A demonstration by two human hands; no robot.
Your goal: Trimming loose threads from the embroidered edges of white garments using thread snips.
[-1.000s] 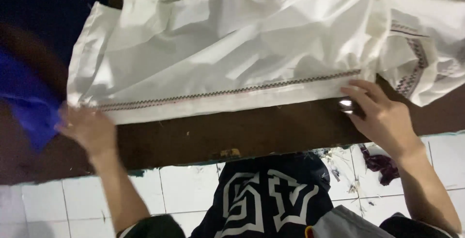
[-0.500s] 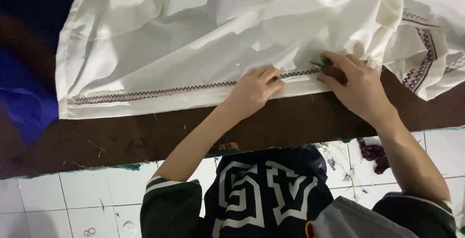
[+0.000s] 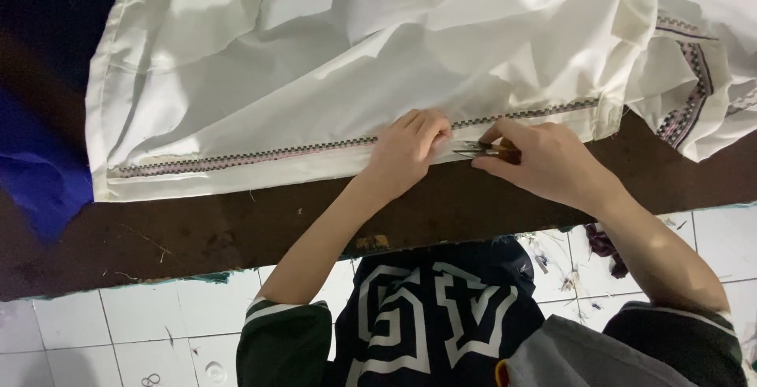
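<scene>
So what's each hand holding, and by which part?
The right hand grips small metal snips by the handle end. The left hand holds nothing, pressing the white cloth beside its patterned trim.

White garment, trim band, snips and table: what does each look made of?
Garment: thin woven cloth, matte, creasing softly. Trim band: stitched or woven patterned braid, probably thread. Snips in right hand: shiny metal tips. Table: dark, worn, likely wood. Left hand presses the hem.
</scene>
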